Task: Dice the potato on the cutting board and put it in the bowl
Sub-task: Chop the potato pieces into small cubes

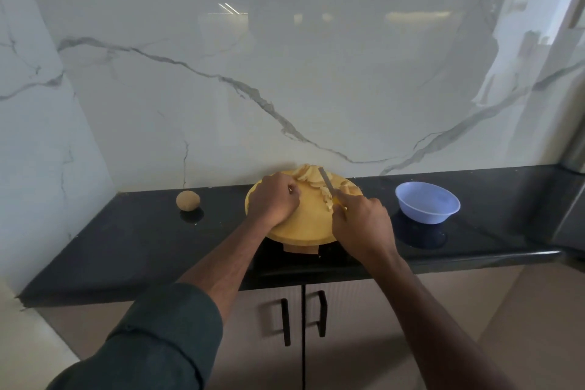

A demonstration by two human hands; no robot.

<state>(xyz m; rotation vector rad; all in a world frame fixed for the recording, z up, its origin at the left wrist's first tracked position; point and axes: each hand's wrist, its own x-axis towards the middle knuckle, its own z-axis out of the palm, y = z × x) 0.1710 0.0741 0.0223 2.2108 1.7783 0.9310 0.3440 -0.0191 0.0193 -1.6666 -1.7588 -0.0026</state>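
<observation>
A white marble wall (285,57) with grey veins is rising behind a black countertop (126,237), which is running left to right above a cabinet with two black handles (286,321). A round yellow cutting board (304,222) is sitting on the counter in the middle. The left hand (273,199) is resting on the board's left part with its fingers curled in; whether they are pinching a piece is not clear. The right hand (361,225) is gripping the yellow handle of a knife (327,185), fingers wrapped round it. The blade's long axis is running from the hand up and to the left, with the tip pointing away toward the wall. A lilac bowl (427,203) is standing upright to the right of the board, well apart from it. The cut potato slices (308,177) are lying on the far part of the board in a loose line that is trailing down beside the blade. A whole potato (188,200) is sitting on the counter left of the board.
</observation>
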